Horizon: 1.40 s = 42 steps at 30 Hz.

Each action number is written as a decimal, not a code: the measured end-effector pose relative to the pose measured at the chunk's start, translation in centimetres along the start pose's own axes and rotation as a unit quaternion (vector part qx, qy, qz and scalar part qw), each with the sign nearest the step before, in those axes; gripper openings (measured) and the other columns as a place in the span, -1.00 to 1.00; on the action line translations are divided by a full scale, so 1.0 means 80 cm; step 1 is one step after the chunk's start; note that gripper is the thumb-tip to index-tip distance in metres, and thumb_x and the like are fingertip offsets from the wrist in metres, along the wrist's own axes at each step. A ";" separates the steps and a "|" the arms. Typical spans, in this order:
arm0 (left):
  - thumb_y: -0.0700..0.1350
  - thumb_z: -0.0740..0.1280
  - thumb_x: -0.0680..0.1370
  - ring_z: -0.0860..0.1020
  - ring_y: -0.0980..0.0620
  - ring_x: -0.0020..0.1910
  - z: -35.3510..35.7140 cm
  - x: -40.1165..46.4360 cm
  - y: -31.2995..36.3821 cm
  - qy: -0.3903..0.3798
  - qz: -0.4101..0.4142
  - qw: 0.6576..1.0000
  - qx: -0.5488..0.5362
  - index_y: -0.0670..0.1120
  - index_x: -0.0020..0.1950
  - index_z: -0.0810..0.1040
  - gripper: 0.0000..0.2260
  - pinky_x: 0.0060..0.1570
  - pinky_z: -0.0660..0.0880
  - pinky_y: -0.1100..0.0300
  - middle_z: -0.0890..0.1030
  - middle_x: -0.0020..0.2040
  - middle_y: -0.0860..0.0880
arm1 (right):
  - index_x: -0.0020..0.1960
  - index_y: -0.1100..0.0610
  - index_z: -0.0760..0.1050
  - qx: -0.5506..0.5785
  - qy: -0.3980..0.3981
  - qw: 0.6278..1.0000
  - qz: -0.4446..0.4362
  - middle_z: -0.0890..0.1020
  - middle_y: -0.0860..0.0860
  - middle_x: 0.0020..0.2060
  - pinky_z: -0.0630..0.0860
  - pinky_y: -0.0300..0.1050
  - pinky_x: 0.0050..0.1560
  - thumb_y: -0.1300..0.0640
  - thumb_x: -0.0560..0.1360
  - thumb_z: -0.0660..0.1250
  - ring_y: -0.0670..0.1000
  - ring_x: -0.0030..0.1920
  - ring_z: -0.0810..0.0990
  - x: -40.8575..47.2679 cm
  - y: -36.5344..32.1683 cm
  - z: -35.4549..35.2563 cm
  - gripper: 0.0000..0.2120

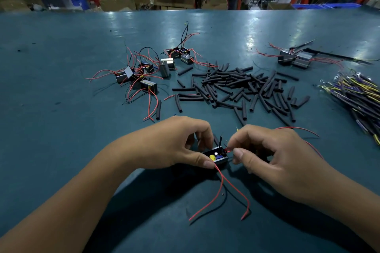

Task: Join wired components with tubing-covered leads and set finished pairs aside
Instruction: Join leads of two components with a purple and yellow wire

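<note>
Red leads (223,189) trailed toward the camera; left hand (176,144) steadied the black component (216,156) while right hand (273,154) apparently pinched its wire for joining.

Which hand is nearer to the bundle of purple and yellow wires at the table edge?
Right. The right hand is below and left of the bundle of purple and yellow wires, apart from it. The left hand is farther left, beyond the small black component box.

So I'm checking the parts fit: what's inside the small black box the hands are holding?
Inside the open black box a yellow part, a blue part and a small silvery round top show. Red wires trail out toward the camera. The left hand and right hand cover its sides.
</note>
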<state>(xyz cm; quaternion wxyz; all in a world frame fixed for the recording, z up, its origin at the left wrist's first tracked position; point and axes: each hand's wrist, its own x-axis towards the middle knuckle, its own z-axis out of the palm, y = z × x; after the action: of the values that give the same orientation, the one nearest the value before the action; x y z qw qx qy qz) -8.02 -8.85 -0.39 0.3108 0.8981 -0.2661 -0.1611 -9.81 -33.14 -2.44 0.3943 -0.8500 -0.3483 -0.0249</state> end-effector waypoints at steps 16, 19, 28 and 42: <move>-0.01 0.33 0.62 0.44 0.09 0.16 0.013 0.022 -0.019 0.089 0.070 0.978 0.176 0.08 0.25 0.60 -0.78 0.22 0.39 0.04 0.54 0.19 0.14 | 0.01 -0.16 0.52 0.025 -0.028 0.999 0.009 0.68 -0.16 -0.21 0.54 -0.01 -0.31 -0.10 0.55 0.27 -0.03 -0.31 0.63 -0.001 0.004 -0.007 -0.92; -0.10 0.39 0.57 0.51 0.07 -0.04 0.003 0.010 -0.010 0.115 0.096 0.987 0.059 0.05 0.03 0.66 -0.91 -0.01 0.47 0.13 0.55 -0.07 0.14 | -0.01 -0.14 0.53 0.030 -0.015 0.999 0.014 0.67 -0.14 -0.23 0.54 -0.07 -0.30 -0.10 0.54 0.30 -0.02 -0.30 0.64 -0.002 0.003 -0.006 -0.92; -0.01 0.58 0.41 0.45 0.07 -0.31 0.031 0.015 0.015 0.155 0.056 0.984 -0.064 0.02 -0.16 0.67 -0.87 -0.33 0.35 0.28 0.56 -0.24 0.10 | -0.09 -0.08 0.54 0.048 0.037 0.996 0.067 0.65 -0.06 -0.33 0.50 -0.11 -0.36 0.11 0.56 0.40 -0.01 -0.38 0.59 -0.001 0.007 0.003 -0.89; -0.06 0.51 0.46 0.50 0.13 -0.19 0.028 0.014 0.016 0.164 0.089 0.981 0.043 0.05 -0.13 0.65 -0.94 -0.17 0.47 0.05 0.53 -0.18 0.14 | -0.12 -0.07 0.55 0.049 0.037 0.994 0.087 0.64 -0.06 -0.36 0.50 -0.04 -0.35 0.06 0.52 0.40 -0.05 -0.41 0.56 -0.001 0.001 -0.004 -0.93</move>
<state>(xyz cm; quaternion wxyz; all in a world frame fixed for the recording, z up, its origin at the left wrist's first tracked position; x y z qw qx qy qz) -8.57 -11.41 -1.38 0.3243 0.8975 -0.2973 0.0285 -9.79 -33.43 -2.28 0.4487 -0.8552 -0.2593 -0.0049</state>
